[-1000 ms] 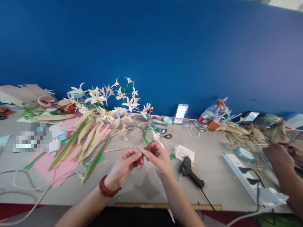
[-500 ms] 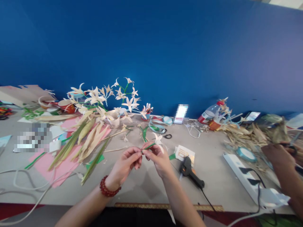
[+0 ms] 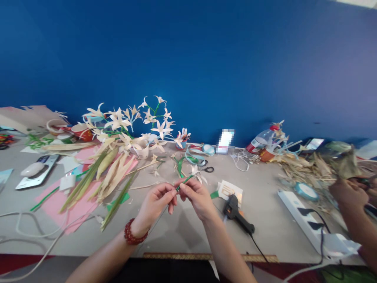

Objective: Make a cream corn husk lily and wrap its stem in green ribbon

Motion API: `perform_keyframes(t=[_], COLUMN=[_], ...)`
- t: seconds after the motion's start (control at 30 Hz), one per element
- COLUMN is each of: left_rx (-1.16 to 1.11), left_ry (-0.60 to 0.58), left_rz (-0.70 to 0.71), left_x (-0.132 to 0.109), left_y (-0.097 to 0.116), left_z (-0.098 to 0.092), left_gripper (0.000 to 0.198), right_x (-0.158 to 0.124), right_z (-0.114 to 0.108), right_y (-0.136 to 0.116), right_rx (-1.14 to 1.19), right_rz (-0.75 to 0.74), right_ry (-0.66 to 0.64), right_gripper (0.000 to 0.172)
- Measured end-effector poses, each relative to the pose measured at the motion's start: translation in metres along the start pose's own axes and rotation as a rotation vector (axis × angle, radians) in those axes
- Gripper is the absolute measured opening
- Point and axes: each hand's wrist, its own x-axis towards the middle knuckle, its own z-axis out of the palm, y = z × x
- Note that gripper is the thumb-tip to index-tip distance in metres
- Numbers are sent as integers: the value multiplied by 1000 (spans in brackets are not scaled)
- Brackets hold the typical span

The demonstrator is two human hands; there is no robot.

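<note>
A pale cream artificial flower (image 3: 195, 171) with pointed petals stands just above my right hand (image 3: 196, 196). Its green-wrapped stem (image 3: 186, 179) slants down to the left between my fingers. My right hand pinches the stem with thumb and forefinger. Close beside it, my left hand (image 3: 159, 201) is closed too, its thumb and forefinger at the stem's lower end; the fingers partly hide it. A red bead bracelet circles my left wrist. From below the left fingers a thin greyish line runs down toward the table edge; I cannot tell whether it is wire.
Corn husks (image 3: 110, 179) lie on pink paper (image 3: 79, 212) at the left. Cream flowers (image 3: 118, 120) stand in cups behind. To the right are a black glue gun (image 3: 238, 216), scissors (image 3: 208, 169), a power strip (image 3: 303, 224) and blue tape (image 3: 306, 192). A co-worker's hand (image 3: 349, 194) works far right.
The flower has tipped slightly lower and left, and more of the green stem shows. Both hands stay together in nearly the same place. The co-worker's hand at far right has shifted slightly.
</note>
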Motion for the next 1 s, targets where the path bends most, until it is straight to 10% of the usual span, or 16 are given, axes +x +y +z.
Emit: perform_keyframes(t=[1.0], left_rx=[165], left_ry=[-7], left_rz=[-54], left_x=[-4], left_y=[-7], left_z=[2], left_gripper=[25], right_x=[-2], right_z=[-9], right_y=[7], right_rx=[-147], right_rz=[-77], right_ry=[66], right_gripper=[25])
